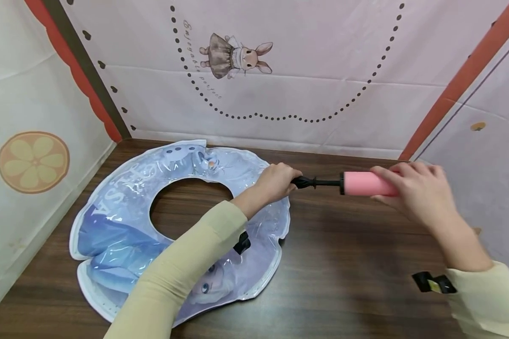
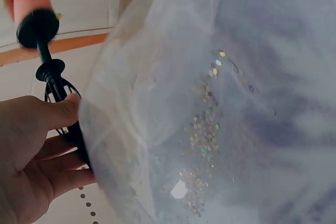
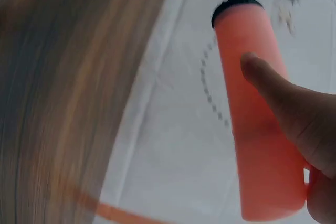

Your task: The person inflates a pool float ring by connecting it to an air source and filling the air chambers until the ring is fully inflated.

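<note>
A pink hand pump (image 1: 366, 183) with black fittings lies level between my two hands. My right hand (image 1: 424, 193) grips its pink barrel, thumb laid along the side in the right wrist view. At the other end, my left hand (image 1: 277, 181) holds the black end piece (image 1: 304, 182), with a stretch of black rod showing between it and the barrel. The blue and lilac swim ring (image 1: 123, 221) lies on the table under my left forearm, wrinkled and partly filled. In the left wrist view, its clear film with glitter (image 2: 202, 140) comes right up to my left fingers.
The dark wooden table (image 1: 343, 273) extends to the right of the ring. Printed cloth walls (image 1: 314, 66) stand at the back and both sides, the back one close behind the pump. A black strap piece (image 1: 434, 283) sits at my right cuff.
</note>
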`<state>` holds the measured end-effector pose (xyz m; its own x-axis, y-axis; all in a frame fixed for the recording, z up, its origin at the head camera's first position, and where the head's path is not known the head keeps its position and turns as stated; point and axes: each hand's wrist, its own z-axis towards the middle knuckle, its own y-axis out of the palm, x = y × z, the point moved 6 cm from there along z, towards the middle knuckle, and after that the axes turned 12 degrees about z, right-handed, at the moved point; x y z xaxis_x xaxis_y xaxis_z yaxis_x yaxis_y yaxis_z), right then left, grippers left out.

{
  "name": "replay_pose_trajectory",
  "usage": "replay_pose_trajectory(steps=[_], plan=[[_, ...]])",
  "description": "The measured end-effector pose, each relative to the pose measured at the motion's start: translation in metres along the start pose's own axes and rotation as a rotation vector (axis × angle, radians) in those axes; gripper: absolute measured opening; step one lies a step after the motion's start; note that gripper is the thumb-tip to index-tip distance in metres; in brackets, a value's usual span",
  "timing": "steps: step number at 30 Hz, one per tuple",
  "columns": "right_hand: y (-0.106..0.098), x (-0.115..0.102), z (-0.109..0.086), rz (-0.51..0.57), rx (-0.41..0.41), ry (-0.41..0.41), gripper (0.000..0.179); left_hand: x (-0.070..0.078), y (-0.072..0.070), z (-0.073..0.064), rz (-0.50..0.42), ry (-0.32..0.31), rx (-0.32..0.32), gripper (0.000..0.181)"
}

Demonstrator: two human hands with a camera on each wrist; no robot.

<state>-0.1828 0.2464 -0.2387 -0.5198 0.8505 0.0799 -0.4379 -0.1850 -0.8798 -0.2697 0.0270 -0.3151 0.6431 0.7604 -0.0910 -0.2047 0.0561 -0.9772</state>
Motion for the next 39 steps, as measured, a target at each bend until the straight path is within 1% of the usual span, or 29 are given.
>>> replay_pose_trajectory(steps=[2, 6, 8, 11, 13, 15, 17, 19, 20, 23, 25, 27, 28, 29, 31, 32, 33, 35, 36, 37, 39], plan=[[0.010, -0.012, 0.010, -0.007, 0.011, -0.027, 0.059, 0.001, 0.000, 0.000, 0.018, 0.005, 0.012, 0.012], [0.024, -0.031, 0.021, -0.029, 0.044, -0.055, 0.060, 0.001, 0.001, -0.001, 0.025, -0.016, 0.027, 0.009], [0.029, -0.035, 0.023, -0.027, 0.041, -0.050, 0.059, 0.001, 0.001, 0.000, 0.019, -0.022, 0.027, 0.008], [0.032, -0.034, 0.023, -0.017, 0.021, -0.030, 0.059, 0.001, 0.002, 0.000, 0.006, -0.017, 0.023, 0.010], [0.030, -0.029, 0.021, -0.010, 0.010, -0.017, 0.060, 0.001, 0.002, 0.001, 0.008, -0.019, 0.008, 0.013], [0.026, -0.021, 0.017, -0.003, 0.007, -0.016, 0.057, 0.001, 0.002, 0.002, 0.013, -0.022, -0.012, 0.017], [0.020, -0.012, 0.012, 0.009, -0.003, -0.005, 0.062, 0.000, 0.002, 0.003, 0.024, -0.027, -0.032, 0.021], [0.014, -0.002, 0.006, 0.010, -0.022, 0.012, 0.074, -0.001, 0.002, 0.003, 0.024, -0.029, -0.047, 0.022], [0.010, 0.004, 0.002, 0.013, -0.030, 0.028, 0.073, -0.002, 0.002, 0.004, 0.021, -0.029, -0.048, 0.022], [-0.003, 0.022, -0.010, -0.004, -0.070, 0.104, 0.058, -0.005, 0.001, 0.003, 0.017, -0.031, -0.045, 0.021], [-0.010, 0.032, -0.017, -0.024, -0.094, 0.152, 0.056, -0.006, 0.001, 0.003, 0.016, -0.035, -0.043, 0.020], [-0.015, 0.038, -0.021, -0.034, -0.096, 0.171, 0.056, -0.008, 0.001, 0.003, 0.018, -0.043, -0.044, 0.018], [-0.016, 0.038, -0.020, -0.031, -0.089, 0.166, 0.060, -0.008, 0.002, 0.003, 0.019, -0.045, -0.046, 0.018], [-0.015, 0.035, -0.019, -0.025, -0.073, 0.142, 0.065, -0.007, 0.002, 0.003, 0.016, -0.042, -0.051, 0.018], [-0.009, 0.025, -0.011, -0.007, -0.040, 0.084, 0.077, -0.006, 0.002, 0.003, 0.012, -0.028, -0.051, 0.017], [-0.005, 0.018, -0.007, 0.004, -0.020, 0.048, 0.080, -0.005, 0.002, 0.003, 0.011, -0.020, -0.054, 0.017], [0.000, 0.011, -0.002, 0.006, -0.005, 0.016, 0.078, -0.004, 0.002, 0.003, 0.014, -0.014, -0.054, 0.017], [0.009, -0.004, 0.009, 0.004, 0.020, -0.033, 0.061, -0.003, 0.002, 0.003, 0.024, -0.008, -0.046, 0.017], [0.013, -0.010, 0.014, -0.001, 0.028, -0.046, 0.057, -0.003, 0.002, 0.003, 0.034, -0.011, -0.036, 0.017], [0.016, -0.016, 0.018, -0.010, 0.034, -0.056, 0.055, -0.003, 0.002, 0.002, 0.040, -0.016, -0.030, 0.017], [0.022, -0.026, 0.025, -0.028, 0.050, -0.072, 0.060, -0.003, 0.002, 0.002, 0.048, -0.022, -0.012, 0.015]])
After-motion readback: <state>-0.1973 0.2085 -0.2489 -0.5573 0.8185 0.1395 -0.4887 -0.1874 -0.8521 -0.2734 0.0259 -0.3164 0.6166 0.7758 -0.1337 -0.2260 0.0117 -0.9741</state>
